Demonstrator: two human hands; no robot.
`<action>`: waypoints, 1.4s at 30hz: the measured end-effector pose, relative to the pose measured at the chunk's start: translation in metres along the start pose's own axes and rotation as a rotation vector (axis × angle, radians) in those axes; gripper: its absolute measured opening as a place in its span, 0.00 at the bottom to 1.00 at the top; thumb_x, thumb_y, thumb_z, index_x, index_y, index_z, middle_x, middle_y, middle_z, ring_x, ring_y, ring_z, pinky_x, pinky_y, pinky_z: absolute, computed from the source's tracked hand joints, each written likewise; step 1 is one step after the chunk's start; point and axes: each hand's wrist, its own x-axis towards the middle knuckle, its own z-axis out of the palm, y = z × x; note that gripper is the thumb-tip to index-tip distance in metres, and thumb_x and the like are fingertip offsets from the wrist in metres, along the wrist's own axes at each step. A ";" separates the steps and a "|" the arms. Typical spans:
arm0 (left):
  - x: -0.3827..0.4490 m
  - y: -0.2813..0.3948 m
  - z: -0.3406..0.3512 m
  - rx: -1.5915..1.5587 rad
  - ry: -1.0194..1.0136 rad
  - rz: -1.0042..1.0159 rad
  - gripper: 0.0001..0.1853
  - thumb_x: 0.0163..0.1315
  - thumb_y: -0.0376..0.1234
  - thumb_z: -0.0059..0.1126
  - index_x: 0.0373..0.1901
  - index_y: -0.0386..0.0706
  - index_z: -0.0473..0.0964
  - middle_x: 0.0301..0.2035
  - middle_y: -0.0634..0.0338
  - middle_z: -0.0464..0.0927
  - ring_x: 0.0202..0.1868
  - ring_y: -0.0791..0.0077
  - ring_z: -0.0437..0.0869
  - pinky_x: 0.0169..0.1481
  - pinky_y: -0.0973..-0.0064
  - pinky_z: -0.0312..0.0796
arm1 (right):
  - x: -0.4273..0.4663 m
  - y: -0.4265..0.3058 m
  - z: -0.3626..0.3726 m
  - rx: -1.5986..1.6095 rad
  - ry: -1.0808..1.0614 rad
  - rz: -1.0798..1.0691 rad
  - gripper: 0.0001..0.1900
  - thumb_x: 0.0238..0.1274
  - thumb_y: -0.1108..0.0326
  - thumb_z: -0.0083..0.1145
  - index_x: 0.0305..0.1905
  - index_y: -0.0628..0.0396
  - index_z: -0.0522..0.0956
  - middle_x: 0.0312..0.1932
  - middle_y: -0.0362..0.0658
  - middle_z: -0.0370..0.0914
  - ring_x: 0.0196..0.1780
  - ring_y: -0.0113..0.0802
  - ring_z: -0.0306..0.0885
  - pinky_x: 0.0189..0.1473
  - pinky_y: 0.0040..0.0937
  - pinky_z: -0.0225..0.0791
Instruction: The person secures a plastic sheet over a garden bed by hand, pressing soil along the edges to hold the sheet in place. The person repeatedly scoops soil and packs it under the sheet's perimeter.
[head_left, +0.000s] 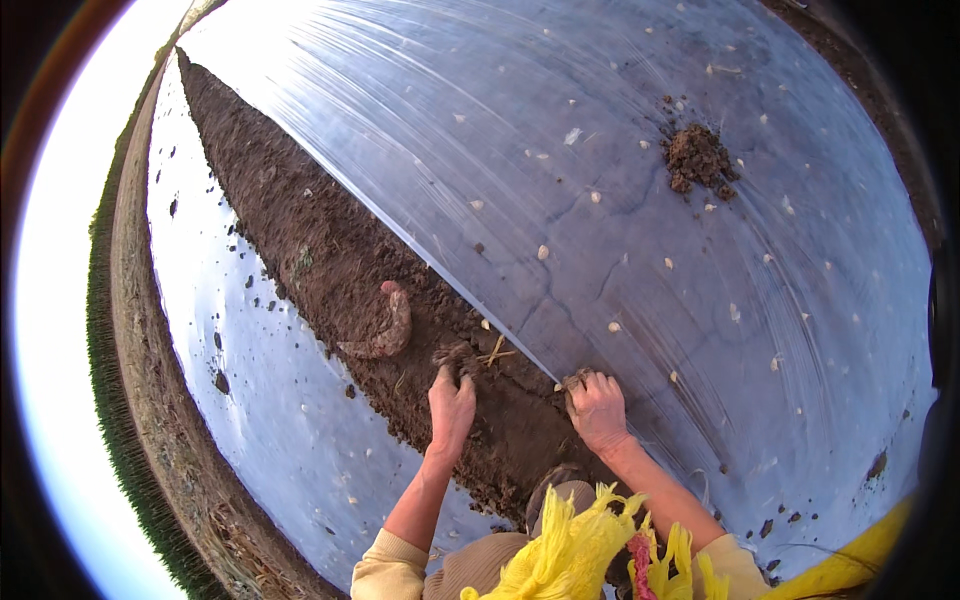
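Note:
Before me a sheet of clear plastic film (570, 172) lies over a soil bed, with pale garlic-like cloves (543, 253) scattered across it, under or on the film. My right hand (598, 409) is closed on the film's near edge, beside the bare soil. My left hand (453, 401) is down at the strip of brown soil (300, 217), its fingers at a dark clump of earth (454, 358); whether they grip it is hard to tell. Dry straw pieces (496, 352) lie between the hands. Both hands look muddy at the fingertips.
A soil-crusted, curved object (390, 322), perhaps cloth, lies on the strip. A heap of soil clods (699, 161) rests on the film. A second film-covered bed (247, 360) runs along the left, past it a dry earth path (172, 390) and green crop. Yellow fringed cloth (570, 540) hangs below my view.

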 end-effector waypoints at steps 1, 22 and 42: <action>0.000 0.002 0.002 -0.022 -0.016 0.044 0.17 0.64 0.29 0.51 0.52 0.31 0.77 0.41 0.39 0.83 0.48 0.52 0.86 0.54 0.65 0.74 | -0.004 -0.001 0.001 0.037 0.043 -0.038 0.14 0.51 0.70 0.64 0.45 0.58 0.80 0.39 0.47 0.78 0.44 0.44 0.77 0.46 0.41 0.69; -0.014 -0.040 0.069 -0.859 -0.229 -0.372 0.24 0.72 0.37 0.55 0.64 0.35 0.64 0.56 0.57 0.72 0.56 0.76 0.72 0.60 0.74 0.68 | 0.194 -0.161 0.036 0.669 -0.233 0.249 0.31 0.60 0.48 0.66 0.57 0.63 0.74 0.45 0.52 0.83 0.48 0.45 0.83 0.53 0.41 0.75; 0.011 0.013 0.030 -0.096 -0.216 -0.100 0.17 0.65 0.34 0.60 0.47 0.28 0.79 0.36 0.53 0.86 0.35 0.66 0.84 0.44 0.69 0.75 | 0.053 0.038 -0.157 1.318 0.328 0.586 0.27 0.66 0.53 0.64 0.65 0.53 0.73 0.44 0.36 0.79 0.54 0.29 0.75 0.64 0.33 0.66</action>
